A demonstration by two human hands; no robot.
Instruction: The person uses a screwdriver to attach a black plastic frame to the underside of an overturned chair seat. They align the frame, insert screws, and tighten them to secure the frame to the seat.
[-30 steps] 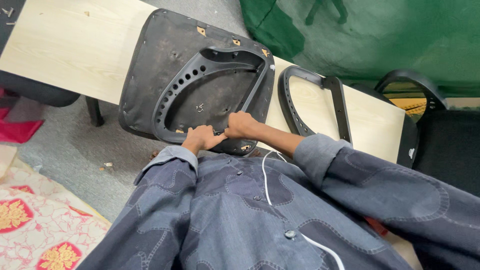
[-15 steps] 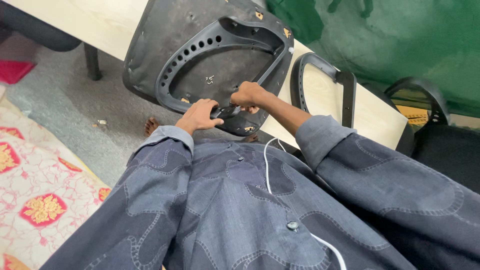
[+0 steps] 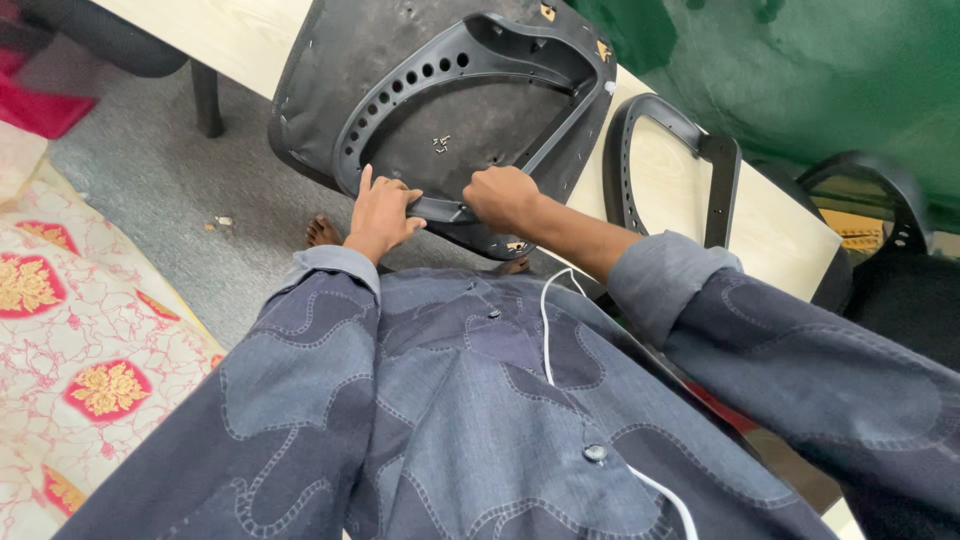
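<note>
Pale wooden table (image 3: 240, 30): upturned chair seat (image 3: 400, 60), black armrest (image 3: 665, 160).

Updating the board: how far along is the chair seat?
Done: one black armrest loop sits on the upturned seat. In hand: left hand and right hand both grip its near end; no tool or screw can be made out. Left: the second armrest lies loose on the table.

A pale wooden counter (image 3: 230, 35) runs diagonally across the upper field. A separate black loop-shaped armrest (image 3: 665, 160) lies flat on it. Green cloth (image 3: 800, 70) fills the upper right. Grey carpeted floor (image 3: 150, 190) lies below the counter; a red-and-cream patterned mat (image 3: 70, 340) with gold motifs covers the lower left. A black chair (image 3: 890, 260) stands at right.
</note>
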